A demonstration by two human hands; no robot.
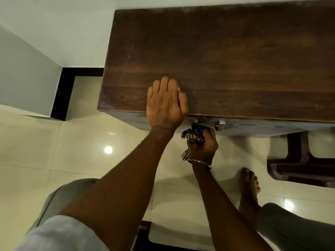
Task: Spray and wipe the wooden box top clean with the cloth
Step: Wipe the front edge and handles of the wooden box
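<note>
1. Straight ahead and filling the upper right of the view: the dark wooden box top (226,57), set against a pale wall (54,24). Paler and dusty-looking along the far edge, with faint light flecks scattered over the grain.
2. On the front face just under the near edge: two small metal latches (220,124), too small to make out any marking.
3. Below and around: glossy pale floor tiles (72,151) with round spots of lamp glare. Black skirting (62,93) at the wall corner left of the box. A dark wooden stand (297,160) under the box at the right, with a bare foot (249,187) planted on the tiles near it. Grey trouser knees at the lower left and lower right.
4. Left hand (165,104): resting palm down on the box top at the near edge, left of the middle. Fingers laid forward and close together on the wood, gripping nothing. Bare forearm stretched up from a pale sleeve (63,232).
5. Right hand (204,144): lower, off the top, in front of the front face and just beneath the left latch, partly hiding it. Curled tight round a bunched checked cloth (193,135), with one tail hanging beside the wrist. Cloth clear of the top's surface. A thin bangle (201,163) round the wrist.
</note>
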